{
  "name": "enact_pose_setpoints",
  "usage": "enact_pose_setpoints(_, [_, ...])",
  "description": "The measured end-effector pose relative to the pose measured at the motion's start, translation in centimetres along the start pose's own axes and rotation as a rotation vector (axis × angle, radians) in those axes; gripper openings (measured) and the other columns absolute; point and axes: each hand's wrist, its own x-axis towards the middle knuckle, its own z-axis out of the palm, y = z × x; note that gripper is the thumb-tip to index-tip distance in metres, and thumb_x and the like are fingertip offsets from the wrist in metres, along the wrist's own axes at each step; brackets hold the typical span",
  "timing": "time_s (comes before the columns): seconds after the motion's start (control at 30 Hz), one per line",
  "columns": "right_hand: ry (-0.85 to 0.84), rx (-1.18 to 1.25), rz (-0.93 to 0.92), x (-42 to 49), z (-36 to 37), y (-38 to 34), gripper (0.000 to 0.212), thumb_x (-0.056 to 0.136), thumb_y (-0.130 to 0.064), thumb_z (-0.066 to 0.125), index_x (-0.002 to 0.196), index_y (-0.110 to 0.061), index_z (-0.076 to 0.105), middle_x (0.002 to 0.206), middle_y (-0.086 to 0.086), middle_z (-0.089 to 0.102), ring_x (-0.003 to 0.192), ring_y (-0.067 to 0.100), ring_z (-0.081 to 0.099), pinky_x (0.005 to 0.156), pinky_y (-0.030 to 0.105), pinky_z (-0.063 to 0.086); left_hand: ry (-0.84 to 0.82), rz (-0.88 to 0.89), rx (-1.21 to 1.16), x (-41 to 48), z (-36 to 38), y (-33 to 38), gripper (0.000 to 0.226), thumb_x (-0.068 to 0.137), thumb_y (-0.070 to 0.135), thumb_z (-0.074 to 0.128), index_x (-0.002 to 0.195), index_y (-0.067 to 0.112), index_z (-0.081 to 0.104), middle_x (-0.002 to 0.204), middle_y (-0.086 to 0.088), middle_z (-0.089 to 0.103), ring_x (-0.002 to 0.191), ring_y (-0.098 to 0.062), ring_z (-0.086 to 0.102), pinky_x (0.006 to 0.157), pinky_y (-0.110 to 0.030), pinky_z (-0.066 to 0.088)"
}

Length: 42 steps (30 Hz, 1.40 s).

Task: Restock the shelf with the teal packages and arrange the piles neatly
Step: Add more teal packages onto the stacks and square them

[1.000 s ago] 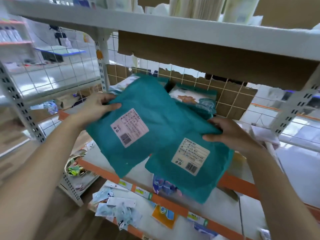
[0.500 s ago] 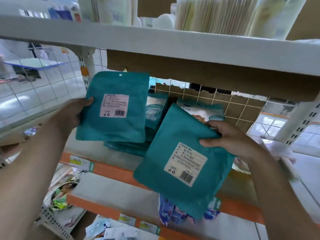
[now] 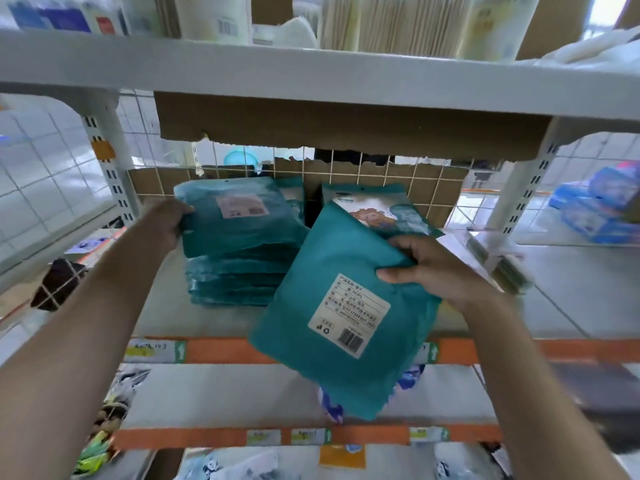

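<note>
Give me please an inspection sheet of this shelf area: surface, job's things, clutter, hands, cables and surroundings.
Surface: white shelf with an orange front strip, partly bare.
Job's things: left pile of teal packages, edges uneven; top package label up; second package held tilted in front of the shelf edge; printed package behind it.
Clutter: torn cardboard behind the wire grid; blurred packets on the lower shelf.
Hands: left hand grips the top package's left edge; right hand grips the second package's right edge.
Cables: nothing seen.
Surroundings: upper shelf holding stock; blue packs at right.
</note>
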Motion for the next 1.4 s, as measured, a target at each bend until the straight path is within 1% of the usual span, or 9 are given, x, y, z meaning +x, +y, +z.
enact_pose_setpoints(0.2, [0.083, 0.036, 0.054, -2.2, 1.1, -0.4, 0.024, 0.077, -0.005, 0.071, 0.098, -0.013, 0.063, 0.095, 0.003, 0.07, 0.083, 0.016, 0.068, 0.068, 0.024, 0.056, 0.114, 0.286, 0.3, -1.0, -0.8, -0.7, 0.041, 0.086, 0.022, 0.064, 0.123, 0.007, 0.055, 0.122, -0.012, 0.057, 0.104, -0.027, 0.058, 0.082, -0.037, 0.052])
enact_pose_setpoints(0.33, [0.117, 0.139, 0.054, -3.4, 0.9, -0.3, 0.028, 0.078, -0.001, 0.069, 0.104, -0.009, 0.063, 0.096, 0.005, 0.071, 0.08, 0.016, 0.069, 0.07, 0.024, 0.056, -0.106, 0.657, 0.517, -7.0, 1.1, -0.5, 0.035, 0.086, 0.034, 0.063, 0.116, 0.016, 0.059, 0.104, 0.009, 0.059, 0.09, -0.01, 0.057, 0.069, -0.02, 0.046])
enact_pose_setpoints(0.47, [0.107, 0.227, 0.022, -4.3, 0.1, -0.2, 0.025, 0.08, 0.001, 0.065, 0.099, -0.016, 0.066, 0.087, -0.001, 0.074, 0.077, 0.014, 0.07, 0.07, 0.022, 0.057, -0.706, 0.447, 0.572, -12.2, 3.5, -2.4, 0.061, 0.073, 0.038, 0.075, 0.126, 0.032, 0.046, 0.114, 0.016, 0.059, 0.099, 0.006, 0.056, 0.08, -0.009, 0.041])
enact_pose_setpoints(0.67, [0.152, 0.276, 0.07, -5.8, -2.4, 0.4, 0.029, 0.079, -0.001, 0.066, 0.106, -0.01, 0.064, 0.094, 0.005, 0.073, 0.08, 0.017, 0.07, 0.063, 0.02, 0.055, -0.908, 0.373, 0.426, -14.1, 6.5, -4.8, 0.056, 0.07, 0.023, 0.075, 0.122, 0.027, 0.053, 0.12, 0.009, 0.064, 0.112, -0.009, 0.059, 0.095, -0.031, 0.047])
enact_pose_setpoints(0.77, [0.242, 0.162, 0.099, -6.6, -3.7, 1.2, 0.038, 0.079, -0.008, 0.07, 0.116, -0.011, 0.06, 0.102, 0.007, 0.07, 0.089, 0.021, 0.068, 0.067, 0.021, 0.055, -0.882, 0.361, 0.362, -14.9, 8.5, -5.5, 0.055, 0.067, 0.021, 0.076, 0.118, 0.031, 0.056, 0.117, 0.007, 0.065, 0.111, -0.013, 0.059, 0.093, -0.036, 0.049])
enact_pose_setpoints(0.97, [0.685, -0.58, 0.008, -8.0, -5.2, 2.7, 0.07, 0.078, -0.042, 0.07, 0.139, -0.025, 0.04, 0.145, 0.004, 0.041, 0.134, 0.025, 0.035, 0.108, 0.043, 0.03, -0.687, 0.407, 0.208, -16.4, 11.0, -6.4, 0.049, 0.068, 0.009, 0.074, 0.11, 0.026, 0.055, 0.104, 0.005, 0.066, 0.086, -0.004, 0.066, 0.064, -0.015, 0.051])
enact_pose_setpoints(1.07, [0.588, -0.47, -0.131, -9.4, -3.8, 3.5, 0.074, 0.075, -0.048, 0.07, 0.139, -0.026, 0.041, 0.143, 0.001, 0.043, 0.132, 0.021, 0.037, 0.108, 0.041, 0.033, -0.539, 0.41, 0.145, -16.9, 11.6, -6.4, 0.06, 0.067, 0.01, 0.077, 0.119, 0.021, 0.051, 0.103, 0.008, 0.066, 0.081, 0.001, 0.066, 0.062, -0.012, 0.05])
enact_pose_setpoints(1.2, [0.341, -0.483, -0.246, -10.4, -1.4, 4.5, 0.09, 0.063, -0.072, 0.053, 0.142, -0.033, 0.033, 0.146, -0.004, 0.037, 0.135, 0.014, 0.032, 0.112, 0.041, 0.03, -0.362, 0.388, 0.029, -17.8, 13.1, -6.1, 0.06, 0.072, 0.007, 0.075, 0.126, 0.016, 0.05, 0.109, -0.002, 0.065, 0.088, -0.013, 0.066, 0.063, -0.017, 0.054])
enact_pose_setpoints(1.4, [0.327, -0.412, -0.35, -9.6, -0.7, 6.4, 0.077, 0.069, -0.053, 0.068, 0.138, -0.031, 0.043, 0.145, -0.005, 0.04, 0.138, 0.016, 0.03, 0.111, 0.047, 0.03, -0.293, 0.376, -0.078, -20.2, 15.9, -6.2, 0.06, 0.081, -0.002, 0.065, 0.133, 0.016, 0.043, 0.112, -0.003, 0.064, 0.097, -0.021, 0.065, 0.076, -0.028, 0.057])
